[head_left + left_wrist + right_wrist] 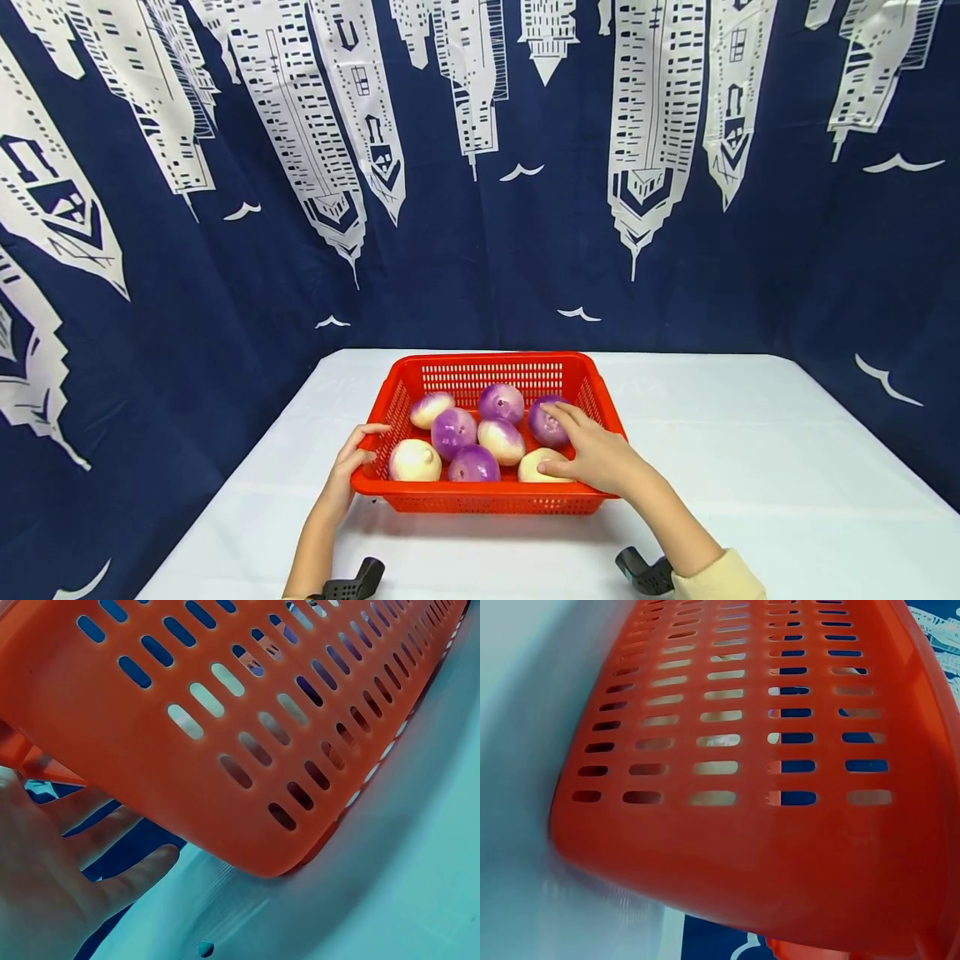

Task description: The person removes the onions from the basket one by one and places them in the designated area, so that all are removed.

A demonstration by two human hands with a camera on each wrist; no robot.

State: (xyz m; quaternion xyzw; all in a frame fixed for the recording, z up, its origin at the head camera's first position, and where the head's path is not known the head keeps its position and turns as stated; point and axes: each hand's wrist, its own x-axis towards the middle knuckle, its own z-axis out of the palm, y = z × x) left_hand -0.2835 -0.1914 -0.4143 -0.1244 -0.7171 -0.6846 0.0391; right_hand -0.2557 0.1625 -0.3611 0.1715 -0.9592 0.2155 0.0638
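Observation:
A red perforated plastic basket (487,500) stands on the white table, holding several smooth round vegetables in purple and cream that look like turnips. My left hand (347,467) rests on the basket's left rim, two digits reaching over it. In the left wrist view its other fingers (142,874) lie nearly straight along the outside of the rim. Over the right rim reaches my right hand (600,454), fingers spread. Its fingertips overlap a purple turnip (546,427), and the thumb is at a cream one (534,465). The right wrist view shows the basket wall (735,847), with the hand hidden.
The white table (720,433) extends on both sides of the basket. Behind and to the sides hangs a dark blue cloth (480,267) with white buildings and birds. Black wrist straps (352,581) sit on both forearms.

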